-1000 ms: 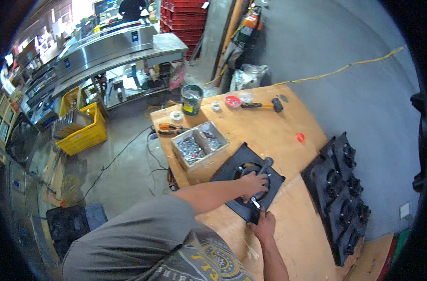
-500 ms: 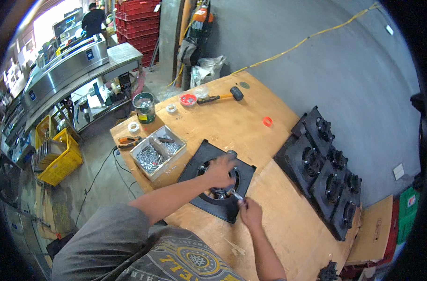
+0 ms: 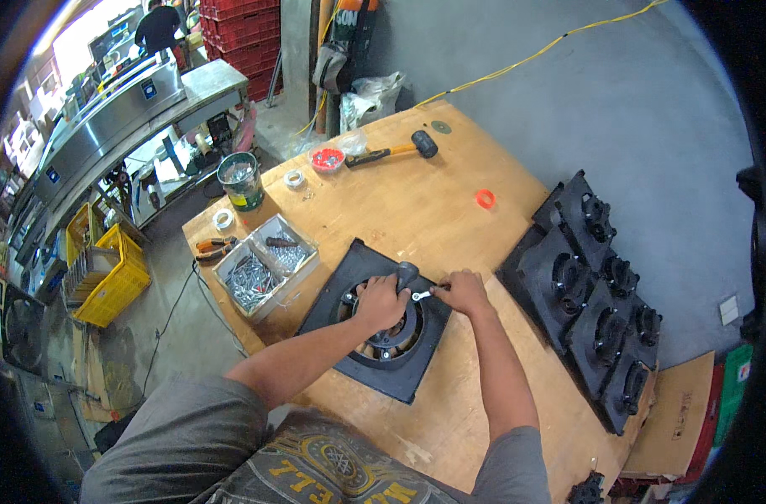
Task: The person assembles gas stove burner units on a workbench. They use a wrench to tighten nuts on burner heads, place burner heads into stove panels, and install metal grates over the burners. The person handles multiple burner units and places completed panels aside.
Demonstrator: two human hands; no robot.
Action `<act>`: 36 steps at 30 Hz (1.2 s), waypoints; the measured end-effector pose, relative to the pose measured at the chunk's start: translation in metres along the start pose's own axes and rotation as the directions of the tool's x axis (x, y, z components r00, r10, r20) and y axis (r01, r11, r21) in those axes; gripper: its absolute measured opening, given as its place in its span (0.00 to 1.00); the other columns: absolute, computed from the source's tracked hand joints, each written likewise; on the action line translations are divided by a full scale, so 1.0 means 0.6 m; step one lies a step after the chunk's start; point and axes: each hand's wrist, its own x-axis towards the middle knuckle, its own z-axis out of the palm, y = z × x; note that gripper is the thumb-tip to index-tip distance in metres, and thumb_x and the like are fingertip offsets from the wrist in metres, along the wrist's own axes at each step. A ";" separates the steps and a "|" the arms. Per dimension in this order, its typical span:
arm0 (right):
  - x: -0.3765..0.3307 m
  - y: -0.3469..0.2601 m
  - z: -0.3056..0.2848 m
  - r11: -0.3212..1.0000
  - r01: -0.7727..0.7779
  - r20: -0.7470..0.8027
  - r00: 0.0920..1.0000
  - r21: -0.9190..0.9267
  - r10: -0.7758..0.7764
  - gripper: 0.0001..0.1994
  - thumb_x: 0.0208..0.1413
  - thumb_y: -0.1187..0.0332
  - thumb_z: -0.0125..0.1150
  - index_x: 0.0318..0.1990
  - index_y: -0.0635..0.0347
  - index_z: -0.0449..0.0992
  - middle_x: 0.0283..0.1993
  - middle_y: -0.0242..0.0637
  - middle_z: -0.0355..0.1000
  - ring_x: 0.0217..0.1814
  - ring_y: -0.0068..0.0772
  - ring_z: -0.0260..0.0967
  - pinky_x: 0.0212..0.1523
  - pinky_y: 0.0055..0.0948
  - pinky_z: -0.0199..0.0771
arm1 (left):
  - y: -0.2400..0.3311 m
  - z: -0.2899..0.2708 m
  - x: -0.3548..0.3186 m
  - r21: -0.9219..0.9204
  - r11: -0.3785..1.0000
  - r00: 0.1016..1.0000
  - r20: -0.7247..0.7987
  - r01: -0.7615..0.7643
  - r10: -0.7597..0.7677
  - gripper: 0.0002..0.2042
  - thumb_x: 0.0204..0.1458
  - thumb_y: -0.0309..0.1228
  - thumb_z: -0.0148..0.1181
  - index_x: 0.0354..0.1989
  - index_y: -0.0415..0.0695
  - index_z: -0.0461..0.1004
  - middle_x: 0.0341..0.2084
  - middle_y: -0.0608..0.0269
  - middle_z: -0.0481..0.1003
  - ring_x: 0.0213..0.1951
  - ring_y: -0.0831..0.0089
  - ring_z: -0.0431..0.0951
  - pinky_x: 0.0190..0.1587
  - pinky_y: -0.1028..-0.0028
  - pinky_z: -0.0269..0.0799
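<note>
A black square plate (image 3: 326,304) with a round black ring fitting (image 3: 412,332) in its middle lies on the wooden table in front of me. My left hand (image 3: 381,302) grips the fitting's far part from above, fingers bent over it and hiding some of it. A dark cylindrical piece (image 3: 406,271) sticks out at the plate's far edge, just beyond those fingers. In my right hand (image 3: 463,292) is a small silver wrench (image 3: 421,296), pinched by its handle. The wrench's head rests at the ring's far right side, close to a bolt spot. Several silver bolts (image 3: 386,354) show around the ring.
Left of the plate stands a divided box (image 3: 265,267) of screws, with pliers (image 3: 215,248) and a green tin (image 3: 240,181) behind. A mallet (image 3: 396,149) and red tape roll (image 3: 484,199) lie farther back. Several similar black plates (image 3: 580,302) sit at the right.
My right hand has carried the wrench from the ring's near right side to its far right side. My left hand, blurred earlier, now rests on the fitting. The whole view has shifted slightly.
</note>
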 end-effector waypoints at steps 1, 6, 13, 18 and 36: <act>0.010 -0.003 -0.004 1.000 0.021 -0.002 1.000 -0.013 -0.021 0.21 0.51 0.44 0.63 0.38 0.52 0.85 0.38 0.43 0.80 0.48 0.49 0.74 0.50 0.46 0.69 | 0.002 -0.004 -0.002 -0.004 1.000 1.000 -0.002 0.004 -0.004 0.27 0.59 0.46 0.51 0.58 0.35 0.69 0.53 0.43 0.73 0.59 0.48 0.68 0.59 0.46 0.58; 0.022 0.009 0.006 0.991 -0.001 0.032 0.999 0.134 -0.004 0.20 0.51 0.47 0.63 0.37 0.54 0.84 0.37 0.45 0.80 0.45 0.51 0.75 0.48 0.46 0.71 | -0.005 0.012 -0.001 -0.027 0.998 0.990 -0.124 -0.065 0.061 0.22 0.58 0.44 0.54 0.51 0.36 0.71 0.47 0.42 0.76 0.55 0.47 0.71 0.55 0.45 0.60; 0.001 0.009 0.030 0.970 -0.096 0.074 0.994 0.223 0.082 0.20 0.55 0.47 0.60 0.38 0.56 0.83 0.35 0.48 0.79 0.42 0.54 0.76 0.45 0.47 0.73 | 0.002 0.002 -0.002 -0.022 0.999 0.996 -0.073 -0.046 0.045 0.23 0.58 0.45 0.53 0.50 0.36 0.72 0.46 0.42 0.75 0.53 0.47 0.72 0.56 0.44 0.60; -0.006 0.005 0.047 0.997 0.060 0.131 0.989 0.049 -0.066 0.26 0.56 0.43 0.57 0.54 0.50 0.78 0.56 0.45 0.74 0.60 0.47 0.69 0.64 0.53 0.59 | -0.003 0.007 -0.004 0.043 0.999 0.998 -0.068 0.009 -0.006 0.24 0.59 0.48 0.51 0.50 0.38 0.73 0.47 0.42 0.76 0.53 0.44 0.72 0.56 0.39 0.59; -0.073 -0.014 0.066 0.979 0.176 -0.122 0.975 -0.099 -0.188 0.59 0.07 0.32 0.75 0.55 0.61 0.72 0.44 0.44 0.64 0.54 0.52 0.59 0.65 0.53 0.54 | -0.002 0.011 -0.017 -0.037 0.999 0.983 -0.182 -0.028 0.021 0.20 0.56 0.43 0.56 0.48 0.39 0.73 0.44 0.50 0.78 0.51 0.53 0.73 0.52 0.49 0.63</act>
